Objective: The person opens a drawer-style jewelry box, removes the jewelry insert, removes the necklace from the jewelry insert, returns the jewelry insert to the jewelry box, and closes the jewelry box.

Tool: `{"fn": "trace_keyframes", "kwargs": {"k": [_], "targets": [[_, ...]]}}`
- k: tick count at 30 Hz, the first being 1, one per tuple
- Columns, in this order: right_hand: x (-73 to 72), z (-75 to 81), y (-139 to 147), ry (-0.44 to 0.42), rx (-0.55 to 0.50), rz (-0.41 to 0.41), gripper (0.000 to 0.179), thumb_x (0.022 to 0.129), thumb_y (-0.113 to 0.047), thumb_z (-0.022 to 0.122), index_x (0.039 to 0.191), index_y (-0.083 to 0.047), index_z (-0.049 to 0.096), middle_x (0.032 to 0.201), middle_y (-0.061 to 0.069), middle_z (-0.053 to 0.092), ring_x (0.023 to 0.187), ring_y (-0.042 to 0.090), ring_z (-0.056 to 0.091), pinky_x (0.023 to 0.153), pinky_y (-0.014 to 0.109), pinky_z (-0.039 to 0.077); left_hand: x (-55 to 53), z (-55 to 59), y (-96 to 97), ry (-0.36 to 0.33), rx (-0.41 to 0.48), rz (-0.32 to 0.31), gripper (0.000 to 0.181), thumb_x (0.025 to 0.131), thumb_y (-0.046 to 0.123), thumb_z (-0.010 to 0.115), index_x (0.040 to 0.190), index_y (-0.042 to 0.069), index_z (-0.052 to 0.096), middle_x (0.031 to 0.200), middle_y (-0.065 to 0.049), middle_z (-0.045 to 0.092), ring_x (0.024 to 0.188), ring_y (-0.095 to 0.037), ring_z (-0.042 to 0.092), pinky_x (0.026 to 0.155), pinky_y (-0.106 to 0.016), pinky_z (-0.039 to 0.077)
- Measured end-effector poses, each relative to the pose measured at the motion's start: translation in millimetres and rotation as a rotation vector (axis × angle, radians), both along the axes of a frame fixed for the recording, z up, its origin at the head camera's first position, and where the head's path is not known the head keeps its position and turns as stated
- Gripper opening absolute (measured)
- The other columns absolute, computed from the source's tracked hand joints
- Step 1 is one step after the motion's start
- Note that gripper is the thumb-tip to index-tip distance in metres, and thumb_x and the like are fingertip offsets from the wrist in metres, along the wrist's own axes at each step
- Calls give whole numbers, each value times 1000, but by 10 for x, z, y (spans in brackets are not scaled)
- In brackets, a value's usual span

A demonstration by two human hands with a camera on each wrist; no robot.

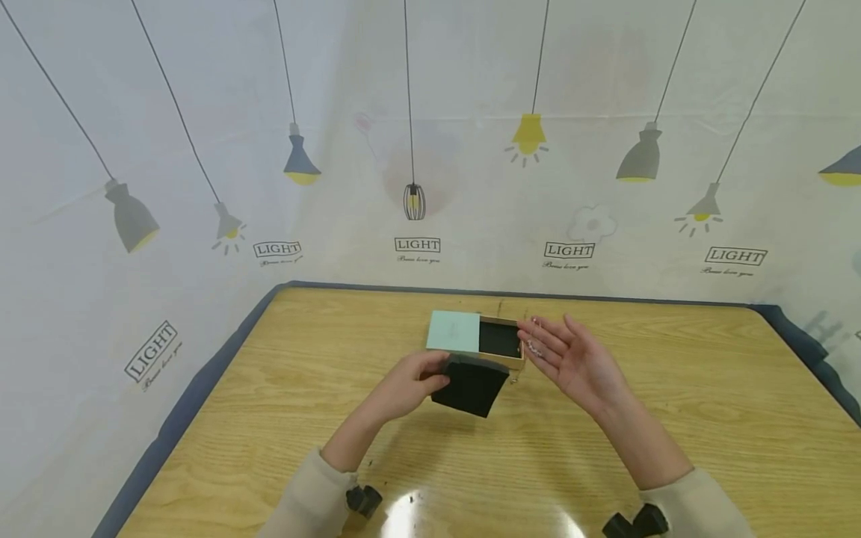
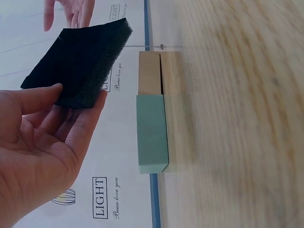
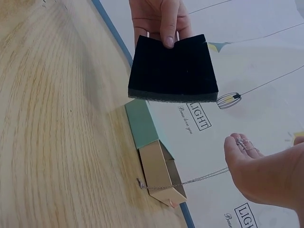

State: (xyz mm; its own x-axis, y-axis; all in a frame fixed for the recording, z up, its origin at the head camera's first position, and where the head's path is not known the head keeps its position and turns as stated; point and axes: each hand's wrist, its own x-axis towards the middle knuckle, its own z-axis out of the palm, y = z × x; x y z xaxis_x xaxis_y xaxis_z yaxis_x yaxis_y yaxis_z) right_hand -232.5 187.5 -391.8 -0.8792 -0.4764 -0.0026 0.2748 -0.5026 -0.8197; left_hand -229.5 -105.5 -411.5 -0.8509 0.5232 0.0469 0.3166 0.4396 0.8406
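My left hand pinches a black foam pad by one edge, thumb on its face, above the table. With palm up and fingers extended, my right hand carries part of a thin silver necklace on its fingers. The rest of the chain hangs from that hand across the box end, and its small end piece dangles beside the box. Behind the pad lies a mint-green box sleeve, with its tan drawer pulled partly out to the right. Black lining shows inside the drawer.
The box rests on a wood-grain table near its back edge. A pale wall cloth printed with hanging lamps stands behind and to the left. Dark blue edging runs along the table's borders.
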Motion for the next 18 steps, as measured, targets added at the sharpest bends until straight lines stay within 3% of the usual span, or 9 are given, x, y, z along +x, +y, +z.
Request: {"fn": "trace_keyframes", "kwargs": {"k": [6,14,18], "targets": [[-10,16,25,-4,11,-14,74,109,-43,31,159,1,-2,134,-5,64,131,10,56,115,26,40,16,-7,-26,-33,10,26,35,102,5,51,136,-3,55,139,-26,56,126,-40,57,101,-52,52],[-22,82,62,25,44,-33,74,109,-44,30,158,2,0,134,-7,63,135,9,53,112,22,42,20,-5,-29,-38,11,30,39,102,5,51,140,-5,51,141,-27,54,127,-40,57,102,-53,52],[-37,92,109,23,60,-37,75,108,-47,30,159,0,0,155,2,45,149,17,33,115,23,38,17,-9,-29,-38,12,29,40,102,5,51,140,-5,51,141,-27,54,127,-41,57,102,-53,51]]}}
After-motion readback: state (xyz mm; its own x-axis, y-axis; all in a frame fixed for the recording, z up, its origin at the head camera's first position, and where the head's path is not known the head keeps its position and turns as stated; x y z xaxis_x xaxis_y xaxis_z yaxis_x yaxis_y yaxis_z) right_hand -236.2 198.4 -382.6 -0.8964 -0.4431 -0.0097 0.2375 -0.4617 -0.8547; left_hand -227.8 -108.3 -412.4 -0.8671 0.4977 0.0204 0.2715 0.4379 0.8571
